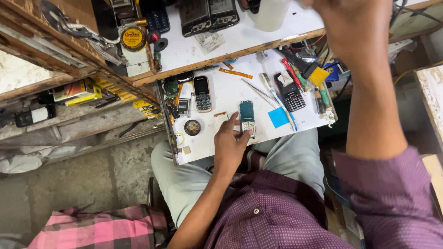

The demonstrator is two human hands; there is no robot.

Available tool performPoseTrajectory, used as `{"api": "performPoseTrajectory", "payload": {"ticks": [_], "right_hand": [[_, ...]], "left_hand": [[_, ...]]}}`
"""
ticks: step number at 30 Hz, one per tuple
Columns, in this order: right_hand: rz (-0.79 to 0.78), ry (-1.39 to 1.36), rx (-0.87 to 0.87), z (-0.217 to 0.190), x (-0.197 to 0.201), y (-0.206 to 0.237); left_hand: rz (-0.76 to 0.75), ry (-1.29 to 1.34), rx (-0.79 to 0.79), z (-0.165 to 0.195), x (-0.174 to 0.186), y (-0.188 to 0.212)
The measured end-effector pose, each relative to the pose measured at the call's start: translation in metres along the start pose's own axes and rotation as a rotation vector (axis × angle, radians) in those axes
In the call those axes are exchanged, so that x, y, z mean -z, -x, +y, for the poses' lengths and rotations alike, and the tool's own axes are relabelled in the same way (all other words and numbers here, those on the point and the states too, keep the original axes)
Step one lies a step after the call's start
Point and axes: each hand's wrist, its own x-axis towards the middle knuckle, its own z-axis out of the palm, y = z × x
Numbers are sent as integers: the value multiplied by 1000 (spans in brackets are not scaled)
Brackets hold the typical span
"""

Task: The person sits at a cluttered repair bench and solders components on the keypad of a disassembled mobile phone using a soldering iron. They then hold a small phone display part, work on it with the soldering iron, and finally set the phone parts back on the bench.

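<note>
My left hand rests on the white work board on my lap, fingertips touching the lower end of a bare phone circuit board with a teal face. My right hand is raised high toward the upper shelf, close to the camera and blurred; whether it holds anything is hidden. A small keypad phone lies left of the circuit board, another dark keypad phone to its right. Tweezers and a toothbrush lie between them.
A blue paper square, a small round tin, screwdrivers and a yellow-bristled brush crowd the board's right side. The upper white shelf holds phones and a round yellow tin. A pink checked cloth lies at bottom left.
</note>
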Motion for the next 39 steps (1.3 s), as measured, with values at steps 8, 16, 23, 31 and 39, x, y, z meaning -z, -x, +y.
{"api": "performPoseTrajectory", "payload": {"ticks": [8,16,23,31,39], "right_hand": [[-135,-392,-428,-42,-41,104],[-283,-370,-573,-32,-68,178],[-328,-286,-349,-49,-102,173],[-378,79,-34,-57,-134,166],[-476,154,-68,-57,-110,172]], "left_hand": [[127,-427,-165,3,-11,-8],[142,-494,-275,-21,-9,-3],[186,-452,-300,-33,-4,2],[192,-420,-277,-37,-1,1],[181,-431,-270,-47,6,-1]]}}
